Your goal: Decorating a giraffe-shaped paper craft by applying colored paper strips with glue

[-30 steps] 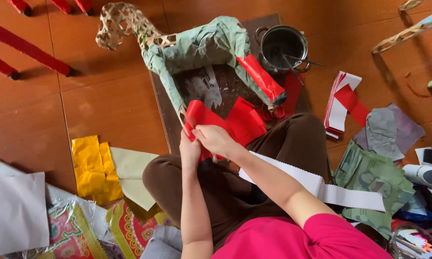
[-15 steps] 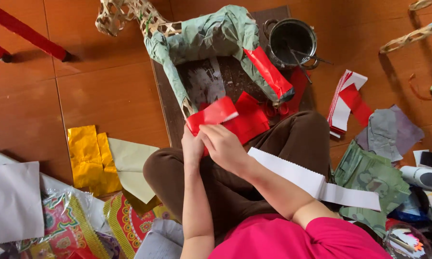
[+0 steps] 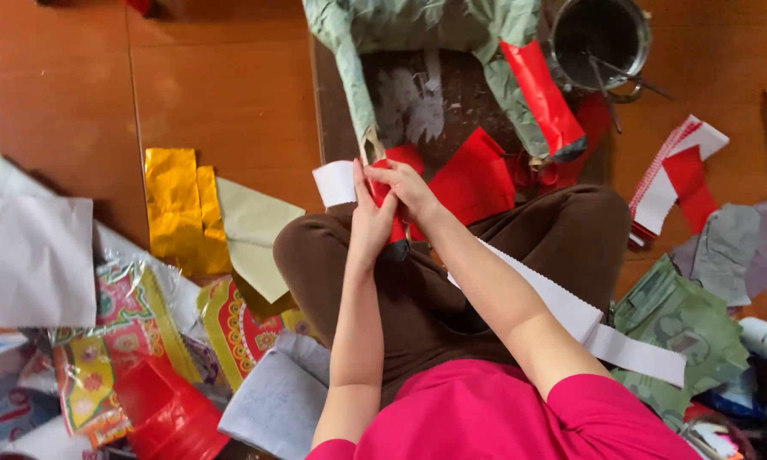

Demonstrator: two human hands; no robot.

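Head view looks straight down on a wooden floor strewn with paper, where a person in a pink top sits cross-legged in brown trousers. Far and centre lies a dark board, and on it stands a green paper-covered animal figure, one leg wrapped in red. A dark metal pot sits just right of the figure. Near left, a heap of patterned paper sheets spreads beside a gold foil sheet and a pale folded sheet. A long white paper strip crosses the right knee. At the right lie green paper and grey paper.

Between the hands, at the near edge of the board, is a red paper piece with a white underside turned out at its left end. The left hand is closed around the paper against the figure's front leg. The right hand pinches the same paper from the top, fingers curled.
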